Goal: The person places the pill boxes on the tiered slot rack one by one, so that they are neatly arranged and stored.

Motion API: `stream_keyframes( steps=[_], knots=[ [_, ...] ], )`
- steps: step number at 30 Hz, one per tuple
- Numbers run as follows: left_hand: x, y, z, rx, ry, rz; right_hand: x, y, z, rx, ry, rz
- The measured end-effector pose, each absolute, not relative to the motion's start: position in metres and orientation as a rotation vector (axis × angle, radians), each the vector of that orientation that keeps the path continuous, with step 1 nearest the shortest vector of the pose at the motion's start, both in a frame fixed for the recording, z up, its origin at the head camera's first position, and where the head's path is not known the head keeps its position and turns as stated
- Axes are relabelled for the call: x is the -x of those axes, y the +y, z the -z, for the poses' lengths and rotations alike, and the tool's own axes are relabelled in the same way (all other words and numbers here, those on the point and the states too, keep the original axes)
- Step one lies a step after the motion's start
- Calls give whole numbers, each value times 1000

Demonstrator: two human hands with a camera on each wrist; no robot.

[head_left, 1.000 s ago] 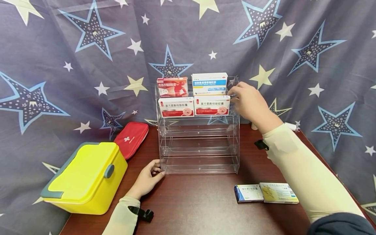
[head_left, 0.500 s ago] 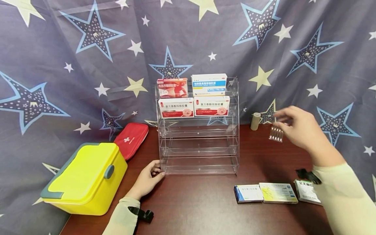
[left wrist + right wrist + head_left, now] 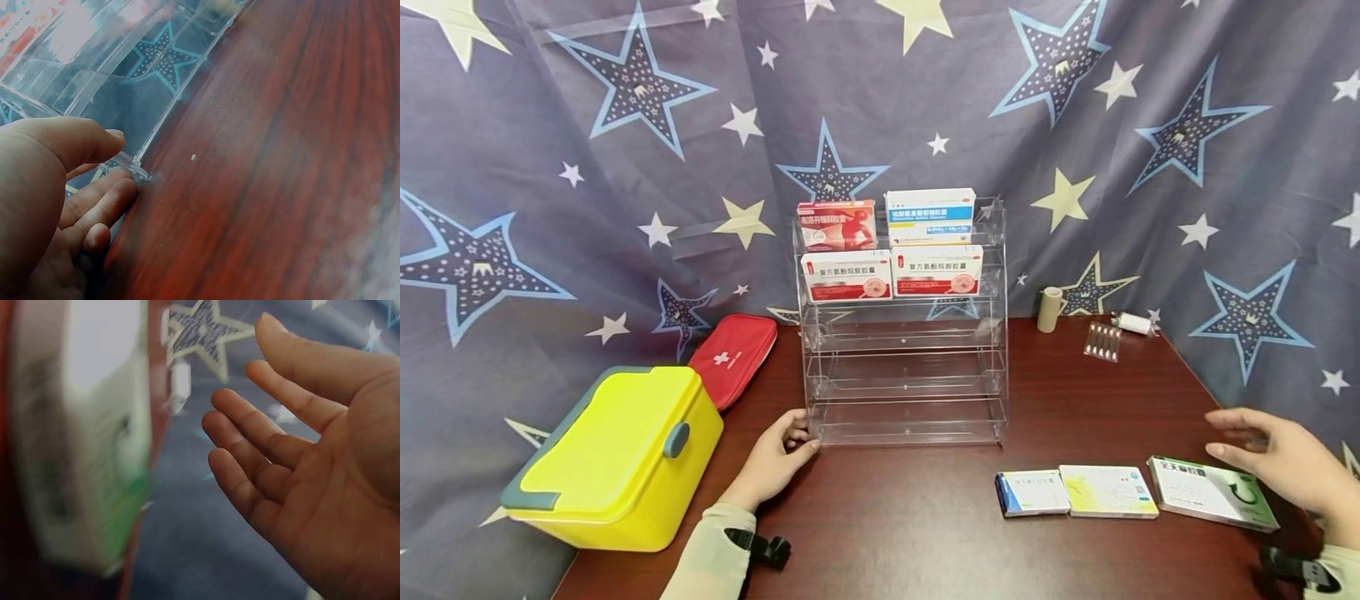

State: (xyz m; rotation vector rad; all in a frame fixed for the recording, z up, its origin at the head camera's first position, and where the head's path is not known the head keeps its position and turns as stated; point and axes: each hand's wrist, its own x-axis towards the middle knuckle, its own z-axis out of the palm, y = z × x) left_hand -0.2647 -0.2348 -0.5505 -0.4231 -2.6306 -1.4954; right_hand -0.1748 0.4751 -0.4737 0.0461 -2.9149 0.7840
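In the head view, a clear plastic display rack [image 3: 904, 417] stands mid-table. Its upper tiers hold a red medicine box [image 3: 837, 227], a blue-and-white one [image 3: 929, 218] and two red-and-white ones [image 3: 847, 277]. My left hand [image 3: 777, 458] holds the rack's lower left front corner; the left wrist view shows thumb [image 3: 94, 140] and fingers on either side of it. My right hand [image 3: 1285, 458], with nothing in it, hovers by the right end of a green-and-white medicine box [image 3: 1213, 493]. In the right wrist view its fingers [image 3: 250, 425] are spread and that box is blurred.
Left of the green box lie a yellow-and-white box [image 3: 1108, 492] and a blue-and-white box [image 3: 1033, 493]. A capsule blister pack [image 3: 1102, 342], a beige roll [image 3: 1049, 310] and a white roll [image 3: 1135, 323] are at back right. A yellow case [image 3: 617, 450] and red first-aid pouch [image 3: 733, 358] stand left.
My right hand has left the rack's upper right side, swung right holding the blister pack, let it go on the back right of the table, and come forward to the green box. My left hand stays put.
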Motion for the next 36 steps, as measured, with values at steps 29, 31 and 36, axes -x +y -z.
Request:
stream_keyframes(
  steps=[29,31,36],
  knots=[
    [266,-236,553,411,-2620,1512,160,500,510,-36,-3072,-754],
    [267,-236,554,412,-2617,1517,160,500,512,-25,-3046,-773],
    [267,-238,556,421,-2608,1523,158,499,518,10,-2945,-842]
  ],
)
